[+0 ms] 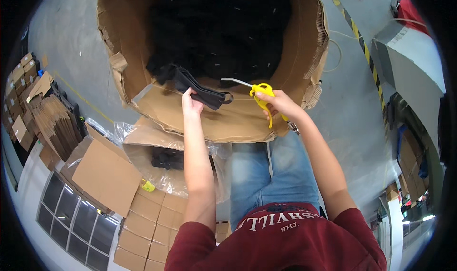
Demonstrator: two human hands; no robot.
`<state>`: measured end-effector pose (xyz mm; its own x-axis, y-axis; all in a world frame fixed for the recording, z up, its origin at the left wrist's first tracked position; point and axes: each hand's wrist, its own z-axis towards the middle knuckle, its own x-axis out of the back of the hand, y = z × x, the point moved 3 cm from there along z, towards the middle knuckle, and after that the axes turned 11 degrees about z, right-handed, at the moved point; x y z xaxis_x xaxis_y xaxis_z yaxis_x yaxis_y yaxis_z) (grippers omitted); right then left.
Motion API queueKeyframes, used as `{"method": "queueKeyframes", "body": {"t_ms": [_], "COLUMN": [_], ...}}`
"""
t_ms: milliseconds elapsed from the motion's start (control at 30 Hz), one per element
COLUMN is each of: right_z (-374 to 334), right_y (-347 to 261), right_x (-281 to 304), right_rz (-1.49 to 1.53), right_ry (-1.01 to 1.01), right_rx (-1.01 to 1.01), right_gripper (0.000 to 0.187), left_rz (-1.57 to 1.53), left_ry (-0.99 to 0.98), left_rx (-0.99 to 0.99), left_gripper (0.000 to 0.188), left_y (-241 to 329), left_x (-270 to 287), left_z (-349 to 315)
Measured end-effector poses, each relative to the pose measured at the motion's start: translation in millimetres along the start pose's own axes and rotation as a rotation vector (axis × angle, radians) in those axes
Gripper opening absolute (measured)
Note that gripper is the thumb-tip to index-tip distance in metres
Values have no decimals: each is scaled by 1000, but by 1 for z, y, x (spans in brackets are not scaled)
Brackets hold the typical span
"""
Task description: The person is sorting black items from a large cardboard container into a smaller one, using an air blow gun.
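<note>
My left hand grips a black fabric piece, long and folded, with a loop at its right end. The piece lies over the near side of a large cardboard box. Inside that box is a heap of black fabric items, too dark to tell apart. In my right hand is a yellow air blow gun. Its thin bent metal nozzle points left, a little above and right of the black piece, apart from it. The fingers below the gun's handle are partly hidden.
Below the big box at left stands an open carton lined with see-through plastic, some black items inside. Flattened cardboard and stacked cartons stand farther left. A yellow-black floor stripe and a thin hose lie at right.
</note>
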<state>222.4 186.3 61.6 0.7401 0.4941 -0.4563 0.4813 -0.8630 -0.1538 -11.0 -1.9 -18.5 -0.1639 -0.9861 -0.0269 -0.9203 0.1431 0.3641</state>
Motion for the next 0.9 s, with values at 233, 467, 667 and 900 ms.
{"method": "queueKeyframes", "body": {"t_ms": [233,467,667,900], "right_z": [-4,-5,-1,9], "right_y": [1,3,7,5], "right_x": [-2,1,15,16], "right_rz": [-179,-45,-55,71], "right_ry": [7,-6,31,65], "right_rx": [93,3,4,87], "right_gripper": [38,42,45,45], "left_rz": [141,-373,643,785], "left_ry": [-8,-883,729,514], "left_rx": [20,-100,-167,-520], "left_gripper": [28,27,40,25], "left_y": [3,48,60,83], "left_x": [-3,50,181,56], "left_z": [7,-103,-265,-190]}}
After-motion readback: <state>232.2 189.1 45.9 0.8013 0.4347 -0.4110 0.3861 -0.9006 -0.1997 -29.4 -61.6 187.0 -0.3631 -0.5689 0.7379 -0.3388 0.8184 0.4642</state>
